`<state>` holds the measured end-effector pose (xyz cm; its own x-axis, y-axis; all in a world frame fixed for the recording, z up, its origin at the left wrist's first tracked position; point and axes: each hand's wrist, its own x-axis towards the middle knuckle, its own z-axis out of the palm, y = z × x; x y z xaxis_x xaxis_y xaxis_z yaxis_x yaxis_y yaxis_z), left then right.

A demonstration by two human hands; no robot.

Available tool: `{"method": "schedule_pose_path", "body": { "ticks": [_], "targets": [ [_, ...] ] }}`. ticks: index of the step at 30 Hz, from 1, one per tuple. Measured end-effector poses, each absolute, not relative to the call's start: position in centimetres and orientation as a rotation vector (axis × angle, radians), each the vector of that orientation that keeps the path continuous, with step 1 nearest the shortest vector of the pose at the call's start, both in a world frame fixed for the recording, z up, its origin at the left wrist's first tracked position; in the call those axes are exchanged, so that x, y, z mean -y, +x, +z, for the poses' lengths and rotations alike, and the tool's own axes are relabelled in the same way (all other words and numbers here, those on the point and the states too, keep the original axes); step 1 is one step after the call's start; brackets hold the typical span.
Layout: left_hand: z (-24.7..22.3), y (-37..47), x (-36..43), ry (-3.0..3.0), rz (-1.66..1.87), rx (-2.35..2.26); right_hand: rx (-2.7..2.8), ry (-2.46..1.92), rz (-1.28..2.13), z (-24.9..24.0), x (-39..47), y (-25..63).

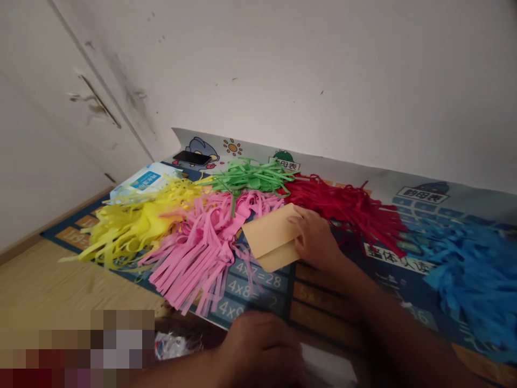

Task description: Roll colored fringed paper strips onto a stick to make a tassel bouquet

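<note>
Pinched in my right hand (317, 237) is a folded piece of tan paper or thin card (272, 237), held by its right edge above the mat. Just left of it spreads a bundle of pink fringed strips (194, 264). My left hand (262, 350) is low in the picture at the near edge, blurred, with its fingers curled. Beside it shows a white, blurred item (327, 366); whether the hand grips it is hidden. Red fringed strips (343, 205) lie behind my right hand, and green ones (250, 175) behind the pink.
A dark blue printed mat (258, 280) covers the table against a white wall. Yellow strips (149, 215) lie at the left, blue strips (472, 280) at the right. Behind the yellow ones are a light blue packet (141, 180) and a black phone (192, 157). Clear plastic (173, 345) shows below.
</note>
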<state>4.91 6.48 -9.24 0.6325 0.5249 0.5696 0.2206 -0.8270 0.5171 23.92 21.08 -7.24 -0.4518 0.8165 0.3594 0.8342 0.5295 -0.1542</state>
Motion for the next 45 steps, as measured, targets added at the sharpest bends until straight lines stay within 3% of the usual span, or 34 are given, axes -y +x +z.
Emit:
{"method": "schedule_pose_path", "body": {
  "ticks": [4, 8, 14, 20, 31, 37, 45],
  "targets": [
    [-8.6, 5.4, -6.6, 2.424, 1.123, -0.561, 2.534, -1.181, -0.160, -7.7, -21.6, 24.3],
    [-7.4, 4.2, -7.3, 2.420, 1.361, -0.591, 2.318, -1.156, -0.142, -5.9, -21.7, 24.6],
    [-2.3, -0.1, -12.0, 2.179, 1.707, -1.423, 2.184, -0.977, -0.004, -0.2, -19.5, 24.8],
    [0.0, 0.1, -15.8, 1.509, 1.150, -1.238, 2.140, -1.018, 0.304, 2.1, -17.8, 25.1],
    [-0.4, 0.0, -15.3, 1.069, 1.281, -0.945, 1.895, -1.134, 0.694, 1.8, -17.2, 27.2],
    [-0.2, -0.3, -15.4, 1.015, 1.291, -0.967, 1.898, -1.072, 0.561, 1.6, -17.0, 26.6],
    [-0.6, 0.1, -15.7, 0.902, 1.283, -0.988, 2.048, -0.724, -0.139, 0.5, -17.1, 26.8]
  ]
}}
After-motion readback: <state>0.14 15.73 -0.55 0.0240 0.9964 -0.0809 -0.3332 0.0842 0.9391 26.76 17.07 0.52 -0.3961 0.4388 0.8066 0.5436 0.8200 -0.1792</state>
